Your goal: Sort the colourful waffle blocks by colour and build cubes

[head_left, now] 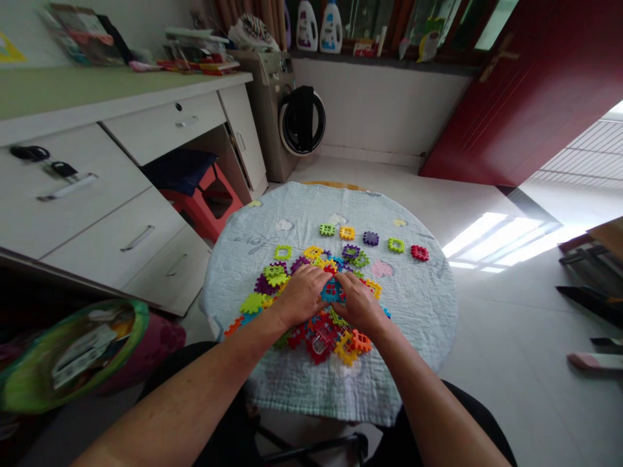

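Over a heap of colourful interlocking plastic blocks, my left hand (304,292) and my right hand (359,301) come together around a blue window block (331,290). Fingers of both hands close on its sides, and some fingertips are hidden. A bit of red shows just beyond the blue piece. Below the hands lie a red block (320,340) and an orange block (361,341). A lime green block (254,303) is left of my left hand. Along the far side sit separate pieces: a green block (327,229), a yellow one, a purple block (370,239) and a red block (419,253).
A pale blue cloth (413,305) covers the round table. To the left are a white drawer cabinet (150,130), a red stool (214,204) and a filled bin (141,324). A washing machine (272,123) stands behind, and a red door (530,97) at right.
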Available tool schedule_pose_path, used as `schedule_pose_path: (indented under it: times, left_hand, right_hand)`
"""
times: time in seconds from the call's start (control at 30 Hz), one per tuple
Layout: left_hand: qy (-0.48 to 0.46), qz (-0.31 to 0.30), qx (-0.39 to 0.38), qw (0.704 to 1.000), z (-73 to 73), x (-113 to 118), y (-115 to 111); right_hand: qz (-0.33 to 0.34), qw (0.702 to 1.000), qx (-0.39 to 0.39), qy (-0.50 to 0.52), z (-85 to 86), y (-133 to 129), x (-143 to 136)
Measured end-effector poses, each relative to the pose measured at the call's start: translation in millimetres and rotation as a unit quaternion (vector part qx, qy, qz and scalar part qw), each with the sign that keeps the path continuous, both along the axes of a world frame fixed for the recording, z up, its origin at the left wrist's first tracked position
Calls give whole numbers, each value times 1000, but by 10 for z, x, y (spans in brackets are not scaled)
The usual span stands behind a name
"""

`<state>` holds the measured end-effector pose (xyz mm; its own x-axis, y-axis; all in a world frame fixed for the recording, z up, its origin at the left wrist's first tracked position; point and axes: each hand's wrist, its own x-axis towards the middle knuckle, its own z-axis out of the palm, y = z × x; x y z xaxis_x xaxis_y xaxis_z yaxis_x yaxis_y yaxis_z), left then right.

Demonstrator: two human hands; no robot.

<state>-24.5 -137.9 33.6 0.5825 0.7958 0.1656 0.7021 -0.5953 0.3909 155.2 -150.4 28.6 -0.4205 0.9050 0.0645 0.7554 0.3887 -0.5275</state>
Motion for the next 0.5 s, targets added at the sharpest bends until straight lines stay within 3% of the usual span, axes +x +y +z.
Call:
schedule_pose_path:
  times: [0.13,0.23,0.37,0.5]
  left_hand:
    - [41,-8,21,999,43,7,43]
    - [64,-6,49,997,105,-80,245]
    - [99,77,76,989,129,-319,852]
    - [141,100,35,984,-8,-538,1561]
  right_hand:
    - [6,1000,-1,14,-19,8,12]
    - [2,999,9,47,-39,31,66]
    - [-39,996,21,73,-58,67,156]
    - [-56,996,22,63,-76,91,203]
